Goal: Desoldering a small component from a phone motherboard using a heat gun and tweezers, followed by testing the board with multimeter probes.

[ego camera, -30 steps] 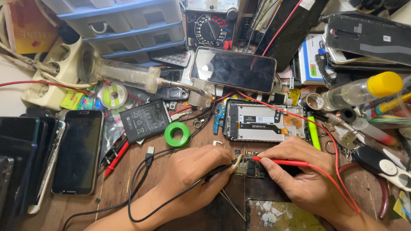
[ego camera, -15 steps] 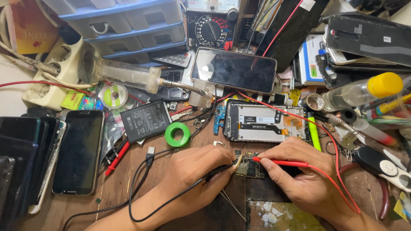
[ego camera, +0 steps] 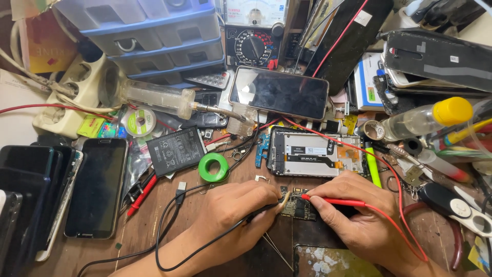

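My left hand (ego camera: 230,218) grips a black test probe (ego camera: 264,209) whose tip rests on a small circuit board (ego camera: 297,206) lying on the wooden bench. My right hand (ego camera: 359,220) holds a red test probe (ego camera: 333,201), its tip touching the same board from the right. Both leads run back over the bench; the red wire (ego camera: 359,149) climbs toward an analog multimeter (ego camera: 254,33) at the back. Just beyond the board lies an opened phone frame (ego camera: 312,154) with its insides showing.
Several phones (ego camera: 97,187) are stacked at the left. A black battery (ego camera: 177,150), a green tape roll (ego camera: 213,167), a dark-screened phone (ego camera: 279,92), a syringe-like tool (ego camera: 159,97), a yellow-capped bottle (ego camera: 425,118), scissors (ego camera: 461,208) and blue drawers (ego camera: 154,36) crowd the bench.
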